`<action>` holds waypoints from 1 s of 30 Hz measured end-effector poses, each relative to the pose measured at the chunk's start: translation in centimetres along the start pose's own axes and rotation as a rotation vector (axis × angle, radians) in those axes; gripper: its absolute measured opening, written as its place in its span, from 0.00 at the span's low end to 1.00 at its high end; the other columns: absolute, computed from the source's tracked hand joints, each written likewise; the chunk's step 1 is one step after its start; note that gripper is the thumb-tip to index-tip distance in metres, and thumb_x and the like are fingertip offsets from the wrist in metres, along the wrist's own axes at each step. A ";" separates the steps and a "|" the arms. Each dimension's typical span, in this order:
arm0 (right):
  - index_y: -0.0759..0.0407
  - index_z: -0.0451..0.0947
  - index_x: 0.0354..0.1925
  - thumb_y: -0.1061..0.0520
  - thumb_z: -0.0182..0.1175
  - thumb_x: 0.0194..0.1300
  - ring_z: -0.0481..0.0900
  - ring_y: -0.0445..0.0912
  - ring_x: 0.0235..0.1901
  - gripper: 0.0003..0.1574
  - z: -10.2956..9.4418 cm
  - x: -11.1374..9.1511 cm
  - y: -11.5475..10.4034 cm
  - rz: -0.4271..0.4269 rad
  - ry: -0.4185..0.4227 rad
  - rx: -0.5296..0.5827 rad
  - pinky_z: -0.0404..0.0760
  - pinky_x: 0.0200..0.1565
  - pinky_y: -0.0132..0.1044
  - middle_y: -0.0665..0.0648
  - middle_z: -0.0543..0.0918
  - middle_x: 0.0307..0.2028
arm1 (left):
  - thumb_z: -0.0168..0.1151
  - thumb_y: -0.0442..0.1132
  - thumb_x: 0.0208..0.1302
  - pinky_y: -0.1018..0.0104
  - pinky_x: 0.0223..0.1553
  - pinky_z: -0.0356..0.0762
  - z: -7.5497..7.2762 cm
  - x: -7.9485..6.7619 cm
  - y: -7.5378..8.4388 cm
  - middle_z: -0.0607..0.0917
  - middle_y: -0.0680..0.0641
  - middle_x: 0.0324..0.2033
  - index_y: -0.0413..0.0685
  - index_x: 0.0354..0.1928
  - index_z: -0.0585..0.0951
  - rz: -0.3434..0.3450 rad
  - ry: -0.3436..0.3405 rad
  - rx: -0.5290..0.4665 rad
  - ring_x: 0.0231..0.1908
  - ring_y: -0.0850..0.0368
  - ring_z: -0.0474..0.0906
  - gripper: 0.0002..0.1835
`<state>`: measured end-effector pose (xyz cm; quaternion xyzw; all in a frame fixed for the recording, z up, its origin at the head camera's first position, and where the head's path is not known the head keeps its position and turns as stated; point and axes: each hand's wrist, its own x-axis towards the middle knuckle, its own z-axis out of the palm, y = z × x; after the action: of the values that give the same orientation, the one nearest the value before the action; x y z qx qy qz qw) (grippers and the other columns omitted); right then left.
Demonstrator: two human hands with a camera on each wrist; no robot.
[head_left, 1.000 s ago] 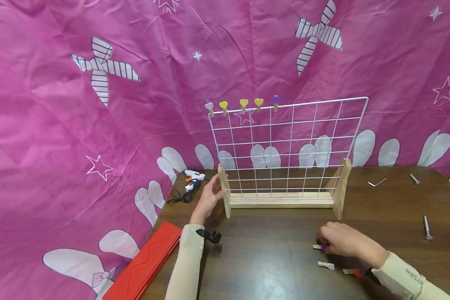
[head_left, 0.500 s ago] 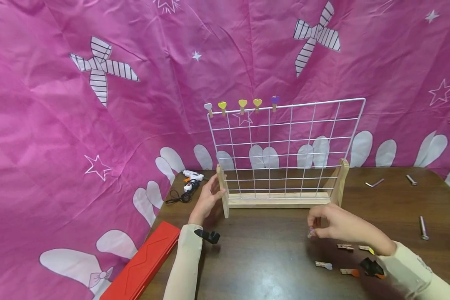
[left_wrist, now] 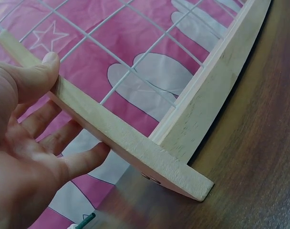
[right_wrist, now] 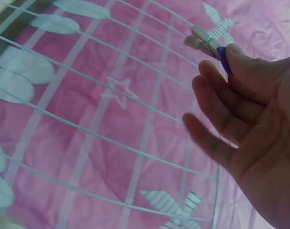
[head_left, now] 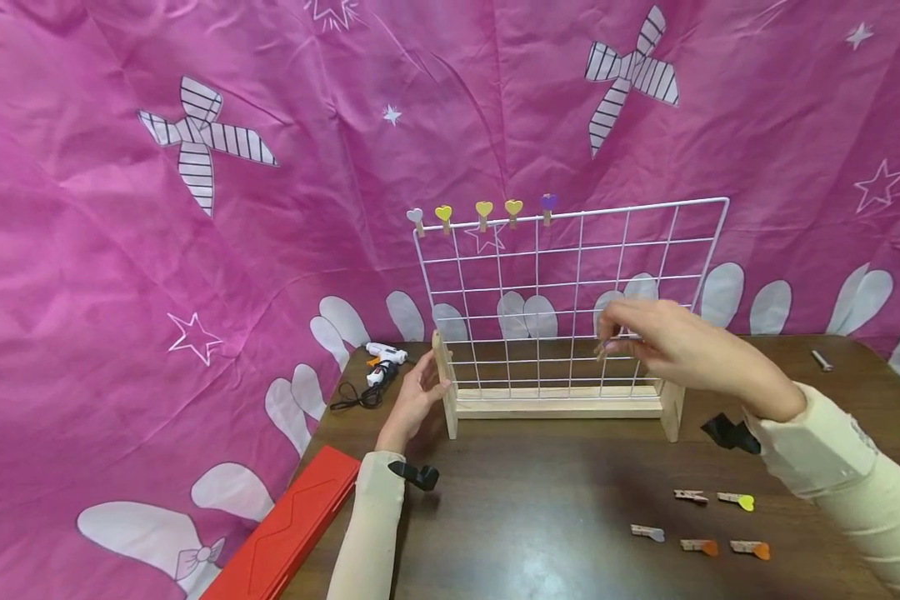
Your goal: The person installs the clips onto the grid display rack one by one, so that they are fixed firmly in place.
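Note:
A white wire grid (head_left: 558, 287) stands upright in a wooden base (head_left: 562, 408). My left hand (head_left: 412, 404) grips its left wooden side post (left_wrist: 121, 129), thumb on the front edge and fingers on the outer side. My right hand (head_left: 667, 346) pinches a small wooden clothespin (right_wrist: 204, 42) by its purple heart end, with the jaws pointing away from the fingers. In the head view this hand overlaps the right part of the grid. Along the grid's top wire sit a white heart clothespin (head_left: 416, 218), several yellow ones and a purple heart clothespin (head_left: 548, 208).
Several loose clothespins lie at the front right, among them a yellow heart one (head_left: 737, 501) and a white heart one (head_left: 648, 532). A red box (head_left: 288, 521) lies at the left edge, a glue gun (head_left: 385, 358) behind it. A bolt (head_left: 821, 360) lies back right.
My right hand has picked the purple heart clothespin off the table and raised it up and forward before the grid. My left hand has kept its hold on the post.

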<state>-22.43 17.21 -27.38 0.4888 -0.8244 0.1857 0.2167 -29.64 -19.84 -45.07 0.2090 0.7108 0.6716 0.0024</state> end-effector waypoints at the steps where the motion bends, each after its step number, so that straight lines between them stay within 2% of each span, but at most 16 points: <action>1: 0.52 0.73 0.33 0.73 0.61 0.50 0.73 0.32 0.30 0.18 -0.6 0.7 0.1 -0.011 0.007 0.003 0.72 0.31 0.28 0.39 0.74 0.30 | 0.52 0.22 0.61 0.48 0.61 0.57 0.0 0.0 0.0 0.61 0.33 0.64 0.39 0.68 0.57 0.000 0.002 0.000 0.64 0.42 0.58 0.33; 8: 0.55 0.76 0.31 0.75 0.62 0.50 0.78 0.38 0.28 0.17 -4.8 5.6 1.3 -0.018 0.016 -0.043 0.76 0.30 0.33 0.44 0.80 0.28 | 0.54 0.23 0.61 0.47 0.61 0.59 -0.4 0.5 -2.1 0.65 0.37 0.64 0.44 0.67 0.60 0.004 0.031 -0.015 0.64 0.44 0.60 0.33; 14: 0.58 0.75 0.32 0.71 0.62 0.53 0.76 0.45 0.30 0.11 -7.3 8.6 2.3 0.017 0.060 -0.150 0.71 0.35 0.42 0.50 0.81 0.33 | 0.54 0.23 0.60 0.48 0.59 0.62 -0.4 0.6 -2.6 0.68 0.41 0.63 0.46 0.67 0.61 0.017 0.046 -0.016 0.63 0.45 0.61 0.33; 18: 0.59 0.75 0.33 0.71 0.62 0.53 0.75 0.48 0.33 0.10 -8.1 9.7 3.1 0.051 0.073 -0.166 0.69 0.37 0.43 0.53 0.80 0.35 | 0.54 0.22 0.60 0.48 0.59 0.62 -0.4 0.7 -2.6 0.68 0.40 0.63 0.47 0.66 0.62 0.031 0.053 -0.010 0.63 0.44 0.62 0.33; 21: 0.60 0.75 0.33 0.70 0.63 0.53 0.74 0.48 0.32 0.10 -8.4 10.2 3.7 0.066 0.066 -0.174 0.68 0.36 0.42 0.53 0.79 0.33 | 0.54 0.23 0.60 0.48 0.59 0.62 -0.4 0.7 -2.6 0.68 0.40 0.63 0.47 0.67 0.62 0.031 0.043 -0.009 0.63 0.42 0.61 0.32; 26: 0.59 0.76 0.32 0.70 0.62 0.53 0.72 0.47 0.30 0.09 -8.6 10.8 4.3 0.094 0.018 -0.182 0.67 0.34 0.41 0.53 0.77 0.31 | 0.55 0.25 0.61 0.48 0.60 0.61 -0.4 0.6 -2.7 0.68 0.43 0.63 0.47 0.67 0.61 0.025 0.038 -0.002 0.63 0.43 0.60 0.33; 30: 0.59 0.75 0.30 0.70 0.60 0.54 0.71 0.46 0.28 0.08 -8.6 11.3 4.7 0.105 -0.034 -0.185 0.67 0.33 0.41 0.53 0.77 0.29 | 0.54 0.24 0.61 0.49 0.60 0.61 -0.5 0.6 -2.5 0.67 0.42 0.64 0.47 0.68 0.59 -0.002 0.038 0.001 0.63 0.46 0.61 0.33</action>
<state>-29.88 15.58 -14.59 0.4258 -0.8661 0.1116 0.2368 -31.12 -20.15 -47.26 0.1955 0.7112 0.6752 -0.0103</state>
